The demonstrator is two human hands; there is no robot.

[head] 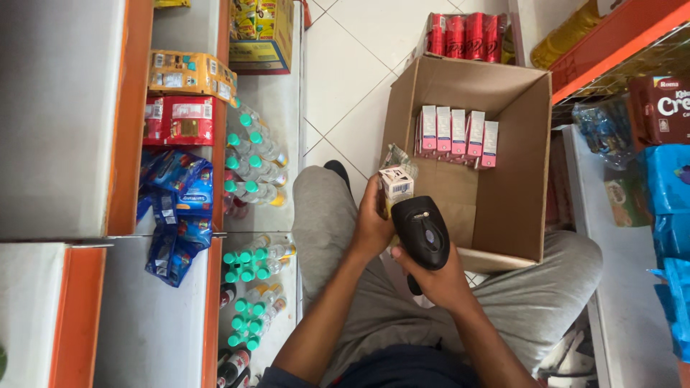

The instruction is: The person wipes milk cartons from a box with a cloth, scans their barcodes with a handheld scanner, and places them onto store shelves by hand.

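Note:
My left hand (370, 228) grips a small white box (396, 184) upright over my lap. My right hand (440, 282) holds a black handheld scanner (424, 233) with its head right behind the small box. Just beyond them an open cardboard carton (503, 215) rests on the floor by my knees. A row of several pink and white boxes (457, 136) stands at its far wall. My grey trousers (517, 302) fill the lower middle.
Orange-edged shelves (215, 158) on the left carry packets, blue pouches (176, 208) and several green-capped bottles (251, 179). A wrapped pack of red cans (467, 36) lies behind the carton. Shelves on the right hold blue packs (668, 187). White floor tiles (352, 65) lie between.

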